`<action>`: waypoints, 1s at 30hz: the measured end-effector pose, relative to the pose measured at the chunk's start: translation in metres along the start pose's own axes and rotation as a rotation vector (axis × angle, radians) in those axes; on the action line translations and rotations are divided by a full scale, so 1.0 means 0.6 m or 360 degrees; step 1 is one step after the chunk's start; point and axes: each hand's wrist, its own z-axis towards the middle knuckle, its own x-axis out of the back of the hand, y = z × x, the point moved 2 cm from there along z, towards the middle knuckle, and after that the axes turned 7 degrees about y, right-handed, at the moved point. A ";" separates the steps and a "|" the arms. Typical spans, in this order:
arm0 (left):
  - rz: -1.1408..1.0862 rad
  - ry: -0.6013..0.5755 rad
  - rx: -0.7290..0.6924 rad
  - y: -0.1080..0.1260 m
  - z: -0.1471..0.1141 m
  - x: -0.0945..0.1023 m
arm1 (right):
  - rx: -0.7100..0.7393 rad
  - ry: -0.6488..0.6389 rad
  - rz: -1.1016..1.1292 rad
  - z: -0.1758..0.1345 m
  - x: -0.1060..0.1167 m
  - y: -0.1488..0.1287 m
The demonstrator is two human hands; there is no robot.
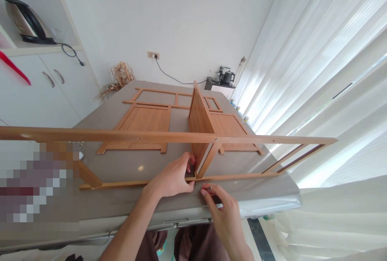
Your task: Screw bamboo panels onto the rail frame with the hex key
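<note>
Head view shows a long, light-brown wooden frame standing on its edge along the near side of a grey-covered table, with a flat, rectangular brown wooden panel upright behind it, meeting its middle crosspiece. The left hand is closed around the frame's lower rail beside that joint, thumb on the near side and fingers behind. The right hand, just right of the joint, pinches a tiny metallic piece, too small to identify, between its fingertips. Brown wooden panels with short legs lie flat beyond the frame, either side of the upright panel. Any lettering on the silver-and-black electric kettle at upper left is too small to read.
</note>
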 end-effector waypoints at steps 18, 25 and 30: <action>-0.0082 -0.0091 0.0042 -0.009 0.004 0.000 | 0.0087 0.0000 -0.0107 -0.005 0.003 -0.002; -0.0106 -0.0102 0.0047 -0.007 0.004 0.003 | 0.0166 -0.0026 -0.0125 -0.003 -0.007 -0.005; -0.0130 -0.0089 0.0047 -0.011 0.005 0.000 | 0.0159 -0.0018 -0.0108 0.001 -0.009 -0.004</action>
